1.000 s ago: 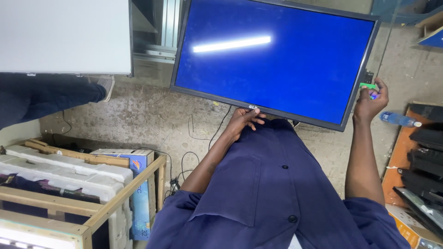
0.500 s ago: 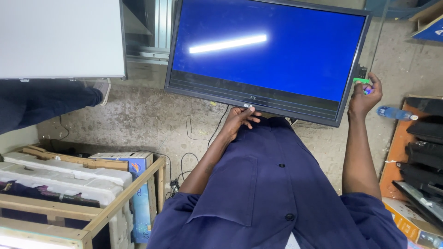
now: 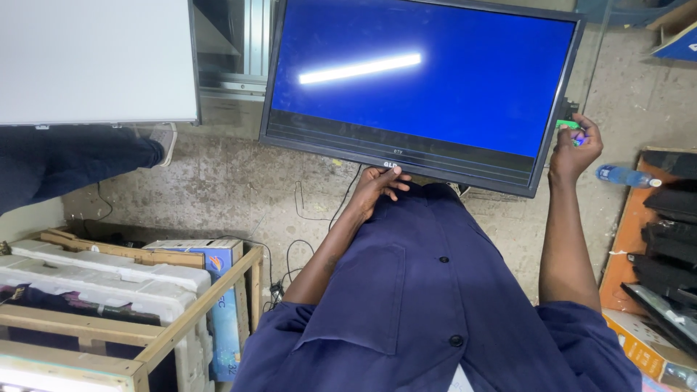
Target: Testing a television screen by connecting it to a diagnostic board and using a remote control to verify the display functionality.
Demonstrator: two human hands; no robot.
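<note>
A person in a dark blue work coat looks down at a flat screen [image 3: 425,91] propped upright on their lap, lit plain blue with one bright white bar reflected across it. The left hand [image 3: 381,183] curls its fingers loosely against the middle of the screen's bottom edge, steadying it. The right hand [image 3: 573,149] is closed around a small green plug [image 3: 568,125] held at the screen's right edge, touching or just beside the side ports; whether it is seated cannot be told. The screen is already powered, so the work seems well along, with the plug the part in hand. Room is tight: a wooden crate [image 3: 196,308] with foam stands at the left, black panels [image 3: 671,218] are stacked at the right, a water bottle [image 3: 628,176] lies near the right hand, and cables [image 3: 305,210] trail on the concrete floor [image 3: 218,189]. Another person's leg [image 3: 72,163] shows at upper left.
</note>
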